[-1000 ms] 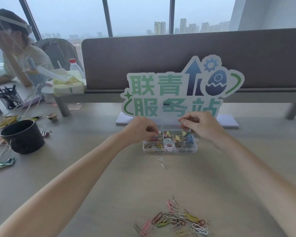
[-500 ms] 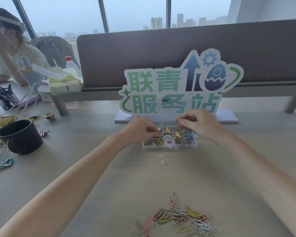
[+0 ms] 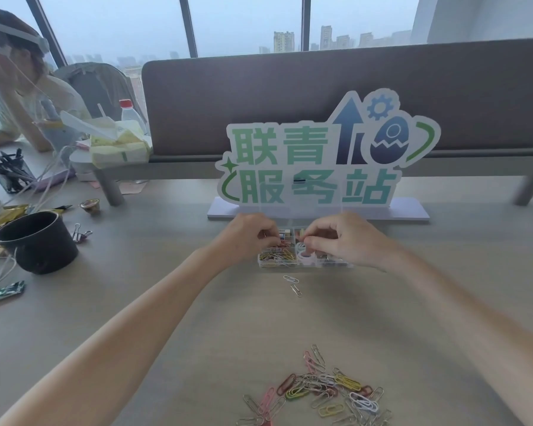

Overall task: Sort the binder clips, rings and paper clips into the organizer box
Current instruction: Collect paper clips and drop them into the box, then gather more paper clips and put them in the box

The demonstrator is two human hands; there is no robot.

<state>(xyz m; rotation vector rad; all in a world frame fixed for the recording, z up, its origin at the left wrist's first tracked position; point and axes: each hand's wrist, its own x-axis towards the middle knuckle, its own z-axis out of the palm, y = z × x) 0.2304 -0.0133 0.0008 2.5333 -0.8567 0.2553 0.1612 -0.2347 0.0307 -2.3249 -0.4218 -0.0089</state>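
The clear organizer box [image 3: 305,262] sits at mid-table in front of a sign. Its compartments hold coloured paper clips, white rings and binder clips. My left hand [image 3: 249,235] hovers over the box's left rear part, thumb and fingers pinched together by the red clips. My right hand [image 3: 342,238] covers the right rear part, pinched too, and its fingertips almost meet the left hand's. What either pinch holds is too small to tell. Two loose paper clips [image 3: 293,284] lie just in front of the box. A pile of coloured paper clips [image 3: 323,392] lies near me.
A large sign [image 3: 320,155] on a white base stands right behind the box. A black cup [image 3: 37,241], a binder clip [image 3: 80,233] and cables lie at the left. A person sits at far left beside a tissue pack [image 3: 117,146]. A grey divider [image 3: 320,96] runs along the back.
Both hands have moved inward from the box's rear corners and now nearly touch over its middle. The view shifted slightly; the box and the clip pile stayed put.
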